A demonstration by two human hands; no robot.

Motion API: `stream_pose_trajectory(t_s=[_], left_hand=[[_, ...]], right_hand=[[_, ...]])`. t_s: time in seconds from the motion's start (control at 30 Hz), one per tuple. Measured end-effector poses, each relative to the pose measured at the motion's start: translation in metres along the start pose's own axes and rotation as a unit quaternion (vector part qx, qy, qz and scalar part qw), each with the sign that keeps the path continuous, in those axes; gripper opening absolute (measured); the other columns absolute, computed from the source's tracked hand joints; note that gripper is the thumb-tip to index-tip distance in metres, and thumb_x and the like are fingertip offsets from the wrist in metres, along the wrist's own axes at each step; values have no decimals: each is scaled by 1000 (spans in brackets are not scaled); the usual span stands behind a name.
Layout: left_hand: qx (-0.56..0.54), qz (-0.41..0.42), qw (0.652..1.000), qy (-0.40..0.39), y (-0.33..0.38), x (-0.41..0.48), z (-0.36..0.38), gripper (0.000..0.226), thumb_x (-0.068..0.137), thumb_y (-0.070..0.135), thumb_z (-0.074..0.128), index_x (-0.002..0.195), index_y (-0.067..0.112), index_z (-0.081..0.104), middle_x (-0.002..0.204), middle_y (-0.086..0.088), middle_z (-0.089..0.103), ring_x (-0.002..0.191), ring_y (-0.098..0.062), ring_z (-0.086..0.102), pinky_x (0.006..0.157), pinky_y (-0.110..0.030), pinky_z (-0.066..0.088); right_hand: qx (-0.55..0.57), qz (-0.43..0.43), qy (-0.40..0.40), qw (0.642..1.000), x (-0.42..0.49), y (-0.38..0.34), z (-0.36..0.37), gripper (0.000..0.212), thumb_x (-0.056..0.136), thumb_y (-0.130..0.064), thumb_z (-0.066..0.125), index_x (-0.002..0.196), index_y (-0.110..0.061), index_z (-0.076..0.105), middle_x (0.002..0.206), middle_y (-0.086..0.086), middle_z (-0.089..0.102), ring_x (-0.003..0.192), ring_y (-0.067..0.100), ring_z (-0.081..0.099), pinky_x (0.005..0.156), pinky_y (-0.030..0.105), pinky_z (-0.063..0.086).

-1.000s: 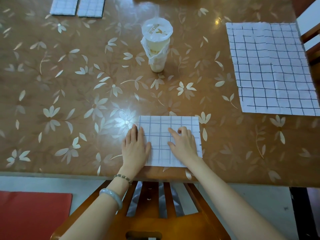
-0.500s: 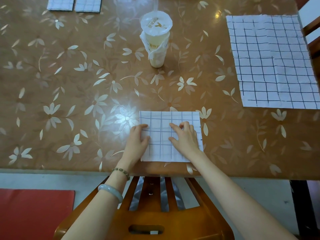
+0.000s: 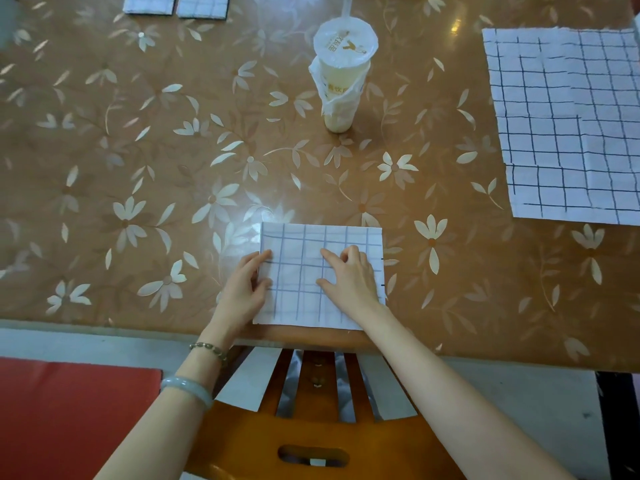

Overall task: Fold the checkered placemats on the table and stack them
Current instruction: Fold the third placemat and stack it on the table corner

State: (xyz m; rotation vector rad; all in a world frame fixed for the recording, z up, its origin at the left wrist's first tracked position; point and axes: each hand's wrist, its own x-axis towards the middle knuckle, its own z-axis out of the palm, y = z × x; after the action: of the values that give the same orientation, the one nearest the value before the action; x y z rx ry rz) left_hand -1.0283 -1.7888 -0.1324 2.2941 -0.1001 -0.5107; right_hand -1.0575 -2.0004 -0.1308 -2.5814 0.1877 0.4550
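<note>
We have the folded mat (image 3: 320,277) at the near edge of the table (image 3: 138,168), straight in front of us, its long axis running left to right. Our left hand (image 3: 242,289) curls at its left edge, thumb and fingertips (image 3: 265,255) closing on that edge. Whether they have really pinched it, we cannot tell. Our right hand (image 3: 349,278) lies on top, fingers bent and pressing down, gripping nothing. Two folded mats (image 3: 176,5) sit far off at the back left, so the left hand is nearer for carrying this one there, we judge. An unfolded mat (image 3: 568,126) waits well apart to the right, beyond the cup (image 3: 341,77).
</note>
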Motion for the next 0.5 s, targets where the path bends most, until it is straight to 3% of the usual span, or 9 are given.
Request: stream_pose_trajectory(t_s=[0.2,0.27,0.4,0.5], left_hand=[[-25,-15,1000,-7,-9,-4,-16,53,92,10,58,141,21,43,129,12,42,94,-5,50,87,-25,48],[-37,-13,999,-21,-11,-5,-19,57,90,14,62,142,24,41,130,11,41,98,-5,52,84,-25,50],[-24,11,999,-33,-9,-10,-25,63,90,13,61,146,25,36,135,9,37,85,-12,54,72,-20,52],[-21,25,999,-43,-2,-13,-30,67,90,9,61,147,28,31,139,11,31,82,-11,54,72,-14,51]], right_hand=[[5,-20,-42,999,3,-13,2,69,83,-37,63,144,-28,30,114,3,32,106,22,34,97,32,34],[-8,-25,-54,998,4,-13,0,77,80,-39,66,145,-28,27,116,3,31,107,22,34,97,31,34],[-40,-29,-76,996,6,-15,-2,94,71,-42,73,147,-30,19,118,4,28,107,22,33,95,31,37],[-53,-28,-82,995,8,-17,-2,102,67,-43,75,148,-29,15,119,4,28,106,22,33,93,31,37]])
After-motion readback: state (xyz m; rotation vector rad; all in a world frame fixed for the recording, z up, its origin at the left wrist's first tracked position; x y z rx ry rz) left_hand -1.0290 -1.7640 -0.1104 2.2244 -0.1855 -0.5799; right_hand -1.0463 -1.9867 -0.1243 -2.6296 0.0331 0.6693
